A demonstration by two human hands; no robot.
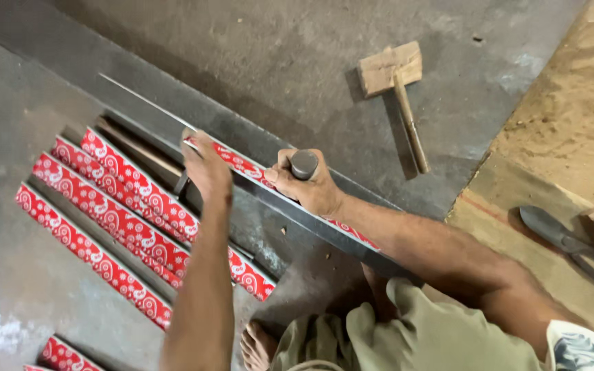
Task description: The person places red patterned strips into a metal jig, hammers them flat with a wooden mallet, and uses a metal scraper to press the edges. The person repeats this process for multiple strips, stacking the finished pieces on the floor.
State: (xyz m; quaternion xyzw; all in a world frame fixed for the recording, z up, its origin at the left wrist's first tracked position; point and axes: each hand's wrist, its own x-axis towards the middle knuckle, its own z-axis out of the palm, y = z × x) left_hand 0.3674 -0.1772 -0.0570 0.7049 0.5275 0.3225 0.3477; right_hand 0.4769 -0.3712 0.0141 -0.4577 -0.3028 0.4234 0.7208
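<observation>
A long dark metal bar (139,89) lies diagonally on the grey floor. A narrow red strip with a white paisley pattern (242,165) lies along its edge. My left hand (206,165) presses down on the strip's upper end. My right hand (307,184) grips a dark round metal rod (304,163), held on end against the strip farther down. Several more red patterned strips (111,220) lie side by side on the floor, left of my left arm.
A wooden mallet (397,89) lies on the floor beyond the bar. Metal shears (565,240) rest at the right on a brown mat, beside a sandy patch. My bare foot (259,347) and bent knee are at the bottom. More red strips (60,357) peek in bottom left.
</observation>
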